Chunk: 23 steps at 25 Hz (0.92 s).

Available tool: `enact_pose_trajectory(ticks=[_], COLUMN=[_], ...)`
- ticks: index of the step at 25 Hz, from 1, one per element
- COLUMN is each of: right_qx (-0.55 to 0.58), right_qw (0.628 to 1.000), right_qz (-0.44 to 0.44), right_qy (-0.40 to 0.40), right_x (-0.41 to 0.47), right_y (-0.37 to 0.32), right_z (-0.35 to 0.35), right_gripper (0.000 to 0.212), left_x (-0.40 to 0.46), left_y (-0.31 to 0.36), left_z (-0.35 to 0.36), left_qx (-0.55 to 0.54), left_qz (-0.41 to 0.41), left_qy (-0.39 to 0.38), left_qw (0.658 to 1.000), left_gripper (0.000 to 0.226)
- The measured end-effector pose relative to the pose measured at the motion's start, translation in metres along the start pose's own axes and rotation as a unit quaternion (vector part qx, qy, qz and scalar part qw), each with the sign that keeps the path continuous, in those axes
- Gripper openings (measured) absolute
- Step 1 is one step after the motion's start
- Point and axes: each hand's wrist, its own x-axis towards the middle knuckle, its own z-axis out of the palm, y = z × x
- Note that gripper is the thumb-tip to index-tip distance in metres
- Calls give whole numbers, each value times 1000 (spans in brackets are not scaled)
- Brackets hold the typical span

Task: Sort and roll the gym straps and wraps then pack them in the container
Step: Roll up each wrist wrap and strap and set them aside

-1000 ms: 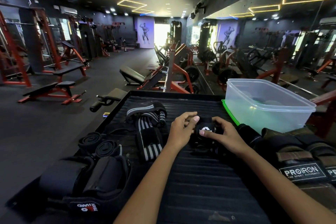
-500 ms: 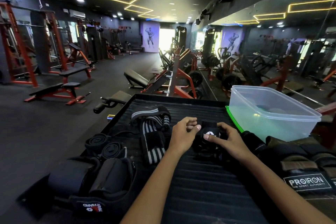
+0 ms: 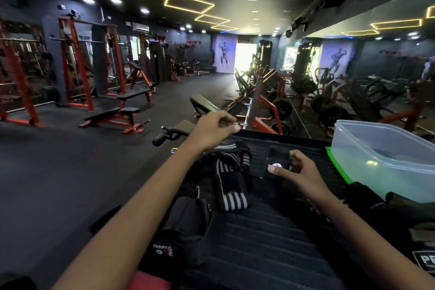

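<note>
My right hand grips a rolled black wrap with a white logo and holds it upright just above the ribbed black mat. My left hand is raised over the mat's far edge, apart from the roll. Its fingers are curled against the thumb and nothing shows between them. Black-and-white striped wraps lie loose under my left forearm. The clear plastic container stands at the right on a green lid.
Black padded straps with a red-and-white logo lie at the near left of the mat. Dark gear with a PROIRON label lies at the near right, below the container. Benches and red racks stand on the gym floor beyond.
My left hand has let go of the rolled wrap and risen up and to the left. My right hand now holds the roll alone, slightly lifted. The camera has tilted up and left.
</note>
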Motion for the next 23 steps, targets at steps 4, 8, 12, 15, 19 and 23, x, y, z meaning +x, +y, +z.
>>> enact_pose_trajectory(ticks=[4,8,12,15,19,23], right_qx=[18,-5,-45,-101,-131,-133], right_qw=[999,997,994,988,981,983], right_qz=[5,-9,-20,-35,-50,-48], right_qy=[-48,-71,-95,-115,-134,-119], right_x=[11,19,24,22,19,25], right_y=[-5,-6,-2,5,18,15], right_z=[48,94,136,146,149,153], right_gripper=[40,43,47,47,42,47], left_x=[-38,-69,-83,-83,-85,-84], left_y=[-62,-86,-100,-96,-96,-101], left_z=[-55,-57,-55,-49,-50,-51], left_qx=[100,151,159,198,187,162], left_qz=[-60,-82,-104,-81,-71,-69], left_qy=[7,-48,-68,-101,-96,-67], left_qw=[993,984,979,972,975,982], left_gripper=[26,28,28,38,36,30])
